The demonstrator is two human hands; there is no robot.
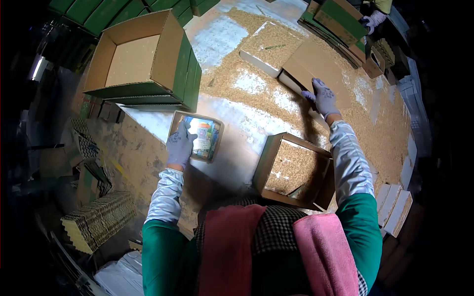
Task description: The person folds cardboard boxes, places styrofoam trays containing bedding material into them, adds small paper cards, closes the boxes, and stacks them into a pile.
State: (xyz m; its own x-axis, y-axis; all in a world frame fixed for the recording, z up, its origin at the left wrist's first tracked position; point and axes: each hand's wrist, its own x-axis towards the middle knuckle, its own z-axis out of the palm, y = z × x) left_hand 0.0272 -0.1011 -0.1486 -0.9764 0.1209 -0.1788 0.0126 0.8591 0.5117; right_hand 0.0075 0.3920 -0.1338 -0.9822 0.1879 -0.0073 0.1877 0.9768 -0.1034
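Observation:
My left hand (180,145), in a grey glove, grips the left side of a small cardboard box (217,143). Its fingers reach over the rim onto a printed, colourful packet (201,135) lying inside. Farther right, my gloved right hand (323,101) rests with thumb and fingers apart on a brown cardboard sheet (316,66). Under that sheet's near edge a white-sided slab (291,83) partly shows. Just in front of me, a bottomless-looking cardboard frame (259,165) stands on the table, with loose brown flakes visible through it.
Brown flakes cover much of the white table (217,39). A large open green box (133,59) stands at the left. Another flake-covered slab (271,44) lies at the back. A co-worker's gloved hand (375,19) is near green cartons (340,19). Corrugated pads (98,217) are stacked lower left.

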